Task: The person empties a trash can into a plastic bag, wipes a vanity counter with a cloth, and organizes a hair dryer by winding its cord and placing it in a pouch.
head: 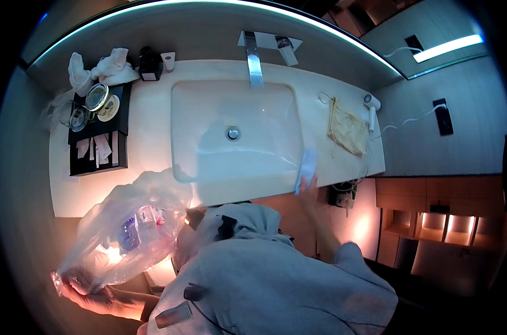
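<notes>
My left hand (88, 295) grips the edge of a clear plastic bag (123, 192) at the lower left. Inside the bag I can make out crumpled wrappers and packaging (142, 226), some purple and pink. At the counter's front edge, right of the basin, my right hand (308, 188) holds a flat, pale bluish-white piece (306, 166). Whether that is cloth, paper or a packet cannot be told. It lies along the right rim of the white washbasin (236, 161), partly over the counter.
A chrome spout (253, 60) juts over the basin. On the left are a black drawer box (98, 153), lidded glass cups (97, 97), white towels (115, 69) and a small tube (168, 61). To the right lie a drawstring pouch (347, 127) and a corded white hair dryer (371, 111).
</notes>
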`<action>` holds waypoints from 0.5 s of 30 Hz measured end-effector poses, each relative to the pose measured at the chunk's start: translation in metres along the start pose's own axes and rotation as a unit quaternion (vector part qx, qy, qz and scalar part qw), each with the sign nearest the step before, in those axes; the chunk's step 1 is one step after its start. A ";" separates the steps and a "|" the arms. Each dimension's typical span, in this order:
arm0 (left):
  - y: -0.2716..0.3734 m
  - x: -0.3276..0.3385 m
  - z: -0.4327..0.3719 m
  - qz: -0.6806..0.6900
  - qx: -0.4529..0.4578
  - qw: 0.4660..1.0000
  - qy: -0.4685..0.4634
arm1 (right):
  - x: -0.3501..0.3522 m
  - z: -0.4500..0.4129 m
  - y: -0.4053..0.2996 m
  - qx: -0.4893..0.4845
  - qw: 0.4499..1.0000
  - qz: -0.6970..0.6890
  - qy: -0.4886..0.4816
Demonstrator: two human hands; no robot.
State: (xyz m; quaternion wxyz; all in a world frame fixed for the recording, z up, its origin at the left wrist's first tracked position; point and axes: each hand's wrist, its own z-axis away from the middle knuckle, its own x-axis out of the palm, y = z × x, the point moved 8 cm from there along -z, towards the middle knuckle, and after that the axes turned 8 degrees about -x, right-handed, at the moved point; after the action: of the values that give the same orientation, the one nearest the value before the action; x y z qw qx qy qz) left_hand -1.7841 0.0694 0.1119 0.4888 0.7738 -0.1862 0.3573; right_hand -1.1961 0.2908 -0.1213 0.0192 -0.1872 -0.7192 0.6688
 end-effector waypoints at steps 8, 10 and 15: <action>-0.014 0.011 0.002 -0.159 0.020 0.984 0.073 | 0.198 0.021 -0.042 -0.027 0.935 0.096 -0.340; -0.013 0.024 0.002 -0.292 0.106 0.918 0.247 | 0.165 0.024 -0.041 -0.128 0.884 0.218 -0.393; 0.023 0.033 0.069 -0.446 0.251 0.702 0.494 | 0.148 -0.042 0.003 -0.131 0.831 0.419 -0.343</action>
State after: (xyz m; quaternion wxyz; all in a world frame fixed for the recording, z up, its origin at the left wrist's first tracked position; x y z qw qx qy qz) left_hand -1.7507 -0.0005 0.1315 0.4005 0.5729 0.5459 0.4619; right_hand -1.3213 0.3743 -0.1532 -0.5349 -0.2299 -0.6136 0.5334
